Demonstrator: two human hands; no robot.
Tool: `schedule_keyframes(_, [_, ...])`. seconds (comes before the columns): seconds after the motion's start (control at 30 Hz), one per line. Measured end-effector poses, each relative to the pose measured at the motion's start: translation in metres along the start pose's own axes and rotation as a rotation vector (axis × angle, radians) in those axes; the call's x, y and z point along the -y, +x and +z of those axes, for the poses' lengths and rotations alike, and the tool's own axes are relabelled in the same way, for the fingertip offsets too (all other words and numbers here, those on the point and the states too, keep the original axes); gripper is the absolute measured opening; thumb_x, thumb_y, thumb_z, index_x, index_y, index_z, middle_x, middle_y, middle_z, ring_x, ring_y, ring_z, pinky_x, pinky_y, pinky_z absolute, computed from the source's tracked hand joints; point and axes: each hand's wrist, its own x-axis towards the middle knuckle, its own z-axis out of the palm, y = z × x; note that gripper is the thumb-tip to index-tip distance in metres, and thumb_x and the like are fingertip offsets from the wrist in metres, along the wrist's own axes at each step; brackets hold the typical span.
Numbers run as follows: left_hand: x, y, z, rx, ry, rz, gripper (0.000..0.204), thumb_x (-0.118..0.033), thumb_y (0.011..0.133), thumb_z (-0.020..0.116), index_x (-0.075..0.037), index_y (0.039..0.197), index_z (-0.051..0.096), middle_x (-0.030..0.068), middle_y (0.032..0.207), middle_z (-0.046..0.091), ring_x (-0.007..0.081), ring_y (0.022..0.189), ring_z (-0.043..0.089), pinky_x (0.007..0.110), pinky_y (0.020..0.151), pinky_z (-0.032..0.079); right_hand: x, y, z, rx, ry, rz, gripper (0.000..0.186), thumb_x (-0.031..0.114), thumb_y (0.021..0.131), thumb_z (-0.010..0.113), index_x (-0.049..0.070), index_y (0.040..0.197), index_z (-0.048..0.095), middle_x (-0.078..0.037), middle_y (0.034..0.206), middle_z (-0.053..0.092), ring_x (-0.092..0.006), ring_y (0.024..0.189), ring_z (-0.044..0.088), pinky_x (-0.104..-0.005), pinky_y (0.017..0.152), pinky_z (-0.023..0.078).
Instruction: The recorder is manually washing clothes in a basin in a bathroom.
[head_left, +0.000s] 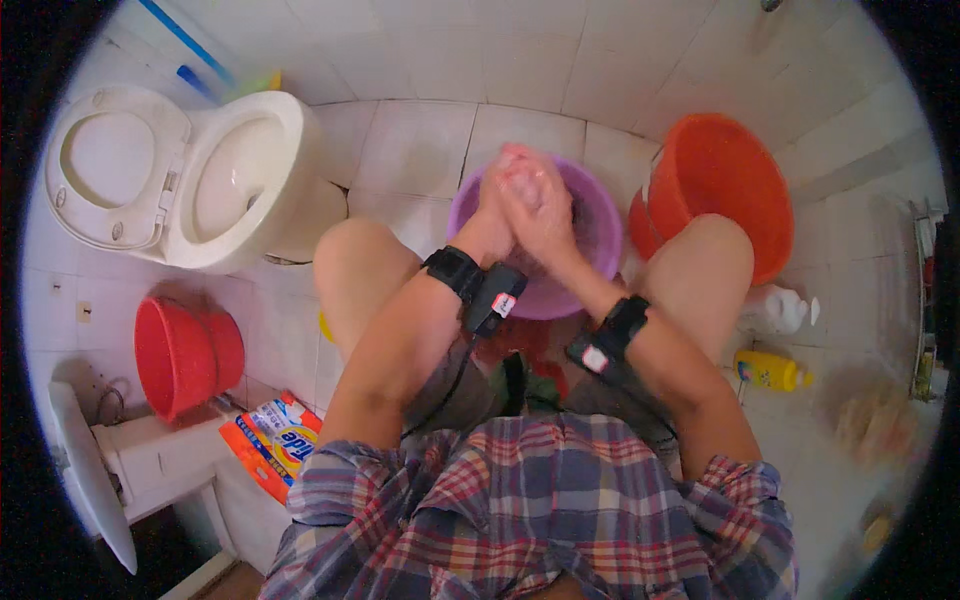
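Note:
Both my hands are clasped together over a purple basin, above its far left part. My left hand lies against my right hand, with the fingers of both curled inward. Something pale, wet or foamy shows between the palms; its kind is too blurred to make out. Dark liquid with some suds seems to fill the basin below. Each wrist wears a black strap with a small black box on it. The basin stands on the tiled floor between my knees.
Left: a white toilet with raised lid, a red bucket, and an orange detergent bag. Right: an orange-red bucket, a white bottle, a yellow bottle, and a blurred brush-like thing. A tiled wall rises behind the basin.

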Motion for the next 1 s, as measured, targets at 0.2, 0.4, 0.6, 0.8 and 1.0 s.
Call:
schedule_keyframes(0.2, [0.009,0.017,-0.003,-0.033,-0.175,-0.27,0.029,-0.028,0.09,0.039,-0.009,0.109,0.051,0.0101,0.112,0.051,0.0255,0.105,0.048,0.04,0.089,0.041,-0.04,0.024,-0.005,-0.015,0.401,0.714,0.025,0.027,0.079,0.062,0.003,0.085,0.056,-0.009,0.08,0.06,-0.0207,0.071,0.055,-0.0314,0.067,0.044])
schedule_keyframes(0.4, [0.008,0.007,-0.006,0.073,0.225,0.021,0.028,-0.031,0.087,0.045,-0.007,0.1,0.053,0.0091,0.093,0.058,0.0231,0.085,0.056,0.036,0.07,0.047,-0.019,0.009,0.005,-0.106,0.11,0.235,0.025,0.025,0.081,0.06,0.001,0.084,0.051,-0.007,0.082,0.058,-0.0182,0.074,0.053,-0.0319,0.066,0.044])
schedule_keyframes(0.6, [0.001,0.004,0.018,-0.025,-0.09,-0.254,0.046,-0.049,0.086,0.041,-0.012,0.11,0.052,0.0062,0.101,0.058,0.0225,0.094,0.055,0.038,0.079,0.046,-0.044,0.046,-0.019,-0.455,1.024,1.068,0.026,0.028,0.084,0.055,0.005,0.092,0.047,-0.006,0.081,0.052,-0.0155,0.072,0.051,-0.0312,0.059,0.043])
schedule_keyframes(0.8, [0.011,0.01,-0.006,-0.071,-0.35,-0.194,0.049,-0.053,0.085,0.043,-0.011,0.109,0.054,0.0038,0.103,0.059,0.0193,0.095,0.054,0.036,0.081,0.043,-0.013,0.026,-0.003,-0.254,0.594,0.764,0.03,0.025,0.077,0.062,0.005,0.091,0.047,-0.008,0.088,0.05,-0.0229,0.082,0.05,-0.036,0.071,0.041])
schedule_keyframes(1.0, [0.006,-0.017,-0.006,0.222,0.267,0.217,0.027,-0.033,0.087,0.041,-0.011,0.093,0.056,0.0039,0.096,0.058,0.0165,0.086,0.056,0.032,0.076,0.047,0.004,0.006,-0.01,-0.018,-0.227,-0.103,0.019,0.014,0.07,0.064,0.003,0.075,0.049,-0.013,0.076,0.048,-0.03,0.074,0.047,-0.0364,0.068,0.038])
